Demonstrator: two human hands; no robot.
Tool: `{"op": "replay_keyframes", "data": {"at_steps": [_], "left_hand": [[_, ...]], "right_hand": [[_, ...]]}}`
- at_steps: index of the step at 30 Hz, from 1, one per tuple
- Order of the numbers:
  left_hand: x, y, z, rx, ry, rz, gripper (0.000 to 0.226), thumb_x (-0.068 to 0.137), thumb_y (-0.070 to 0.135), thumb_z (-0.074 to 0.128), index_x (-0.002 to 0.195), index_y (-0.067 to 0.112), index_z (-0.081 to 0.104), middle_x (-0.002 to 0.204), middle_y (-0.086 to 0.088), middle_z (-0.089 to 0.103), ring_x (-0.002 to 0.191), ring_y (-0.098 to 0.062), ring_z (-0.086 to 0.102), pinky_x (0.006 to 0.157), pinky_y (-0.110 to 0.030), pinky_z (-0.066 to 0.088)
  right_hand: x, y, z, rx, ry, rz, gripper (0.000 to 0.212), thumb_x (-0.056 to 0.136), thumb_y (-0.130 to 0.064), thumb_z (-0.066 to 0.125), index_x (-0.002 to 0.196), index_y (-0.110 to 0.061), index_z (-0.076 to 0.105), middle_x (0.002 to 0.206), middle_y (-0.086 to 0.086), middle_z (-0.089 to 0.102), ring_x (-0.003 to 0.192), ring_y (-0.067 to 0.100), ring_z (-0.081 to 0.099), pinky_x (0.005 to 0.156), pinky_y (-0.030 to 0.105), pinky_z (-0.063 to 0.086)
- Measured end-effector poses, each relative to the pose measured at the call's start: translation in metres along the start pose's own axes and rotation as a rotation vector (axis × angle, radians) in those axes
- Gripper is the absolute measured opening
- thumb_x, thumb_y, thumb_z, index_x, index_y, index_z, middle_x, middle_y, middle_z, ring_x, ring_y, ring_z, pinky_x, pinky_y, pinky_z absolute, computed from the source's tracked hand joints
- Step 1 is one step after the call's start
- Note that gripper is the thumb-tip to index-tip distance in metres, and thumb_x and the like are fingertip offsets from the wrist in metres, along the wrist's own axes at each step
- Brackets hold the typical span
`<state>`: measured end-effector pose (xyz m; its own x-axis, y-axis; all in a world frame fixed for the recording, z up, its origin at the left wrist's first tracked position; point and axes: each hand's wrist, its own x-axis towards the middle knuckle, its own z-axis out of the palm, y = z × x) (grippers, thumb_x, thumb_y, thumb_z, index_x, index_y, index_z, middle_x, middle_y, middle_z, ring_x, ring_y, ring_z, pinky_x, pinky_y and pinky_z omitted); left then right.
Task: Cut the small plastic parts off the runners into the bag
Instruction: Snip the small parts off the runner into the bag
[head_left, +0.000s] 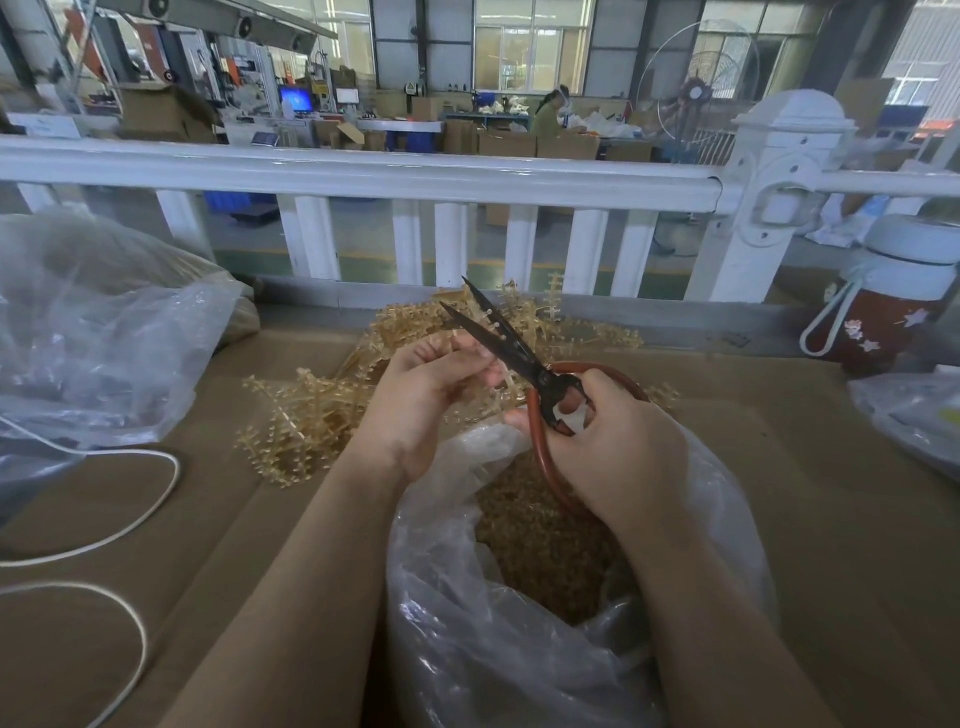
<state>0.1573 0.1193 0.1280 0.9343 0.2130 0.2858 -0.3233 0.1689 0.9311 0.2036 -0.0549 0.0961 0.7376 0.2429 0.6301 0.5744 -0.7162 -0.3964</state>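
Above the bag (519, 649), my left hand (436, 395) pinched a runner (506, 387) between open scissors (511, 353), gripped by my right hand (613, 447)

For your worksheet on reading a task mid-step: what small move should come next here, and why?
Probably close the scissors: the blades are open around the runner pinched by the left hand, above the bag, so cut parts should drop in.
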Motion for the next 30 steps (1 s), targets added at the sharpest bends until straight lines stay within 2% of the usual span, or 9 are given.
{"op": "replay_keyframes", "data": {"at_steps": [3, 7, 10, 14, 17, 22, 26, 30], "left_hand": [[-0.001, 0.000, 0.000, -0.018, 0.000, -0.007, 0.017, 0.084, 0.013, 0.067, 0.069, 0.021, 0.069, 0.069, -0.001, 0.067, 0.068, -0.013, 0.058, 0.070, -0.029, 0.042], [0.000, -0.001, -0.001, -0.050, -0.004, -0.015, 0.004, 0.079, 0.016, 0.066, 0.077, 0.013, 0.064, 0.069, -0.001, 0.067, 0.067, -0.012, 0.060, 0.071, -0.027, 0.043], [0.000, -0.001, -0.002, -0.049, -0.017, -0.017, 0.004, 0.083, 0.013, 0.064, 0.080, 0.012, 0.062, 0.070, -0.001, 0.066, 0.069, -0.013, 0.058, 0.072, -0.028, 0.041], [0.001, -0.003, -0.005, -0.005, -0.002, -0.028, 0.008, 0.094, 0.006, 0.057, 0.089, 0.010, 0.062, 0.080, -0.004, 0.066, 0.074, -0.014, 0.060, 0.078, -0.031, 0.044], [0.001, -0.003, -0.012, -0.033, 0.000, 0.005, 0.002, 0.093, 0.012, 0.062, 0.092, 0.011, 0.064, 0.083, -0.003, 0.067, 0.073, -0.013, 0.060, 0.075, -0.027, 0.047], [0.001, -0.002, -0.020, -0.029, -0.019, 0.088, 0.007, 0.083, 0.015, 0.070, 0.078, 0.010, 0.070, 0.073, -0.001, 0.068, 0.068, -0.014, 0.057, 0.069, -0.023, 0.048], [0.001, -0.003, -0.017, -0.019, -0.042, 0.072, 0.006, 0.085, 0.015, 0.071, 0.081, 0.011, 0.074, 0.073, -0.004, 0.070, 0.068, -0.013, 0.064, 0.073, -0.027, 0.055], [0.000, -0.006, -0.008, -0.030, -0.004, 0.057, 0.006, 0.085, 0.015, 0.069, 0.083, 0.010, 0.072, 0.076, -0.005, 0.068, 0.071, -0.015, 0.059, 0.079, -0.030, 0.050]], "right_hand": [[0.000, -0.001, 0.000, -0.009, -0.017, 0.008, 0.052, 0.078, -0.074, 0.067, 0.072, -0.024, 0.054, 0.062, -0.012, 0.059, 0.056, 0.005, 0.055, 0.054, 0.024, 0.050], [0.001, -0.001, 0.000, 0.011, -0.034, 0.009, 0.049, 0.079, -0.072, 0.069, 0.072, -0.025, 0.055, 0.065, -0.013, 0.061, 0.058, 0.003, 0.056, 0.055, 0.018, 0.046], [0.001, -0.001, 0.000, 0.038, -0.042, -0.003, 0.058, 0.075, -0.082, 0.057, 0.075, -0.025, 0.058, 0.069, -0.014, 0.062, 0.060, 0.003, 0.056, 0.055, 0.018, 0.045], [0.001, -0.001, -0.001, 0.053, -0.038, 0.003, 0.067, 0.068, -0.091, 0.044, 0.074, -0.026, 0.056, 0.067, -0.019, 0.058, 0.057, -0.003, 0.049, 0.052, 0.013, 0.036], [0.002, 0.002, 0.000, 0.063, -0.053, 0.000, 0.073, 0.067, -0.094, 0.039, 0.078, -0.026, 0.061, 0.072, -0.017, 0.064, 0.062, 0.000, 0.055, 0.055, 0.017, 0.044], [0.002, 0.002, 0.000, 0.085, -0.077, -0.034, 0.071, 0.068, -0.095, 0.039, 0.081, -0.029, 0.062, 0.073, -0.016, 0.065, 0.062, 0.001, 0.057, 0.056, 0.020, 0.049], [0.002, 0.001, -0.001, 0.098, -0.088, -0.035, 0.073, 0.068, -0.094, 0.038, 0.086, -0.028, 0.064, 0.072, -0.015, 0.064, 0.061, 0.002, 0.057, 0.056, 0.023, 0.051], [0.002, 0.001, -0.001, 0.128, -0.088, -0.020, 0.076, 0.067, -0.095, 0.036, 0.086, -0.027, 0.064, 0.073, -0.014, 0.064, 0.062, 0.002, 0.057, 0.058, 0.026, 0.053]]}}
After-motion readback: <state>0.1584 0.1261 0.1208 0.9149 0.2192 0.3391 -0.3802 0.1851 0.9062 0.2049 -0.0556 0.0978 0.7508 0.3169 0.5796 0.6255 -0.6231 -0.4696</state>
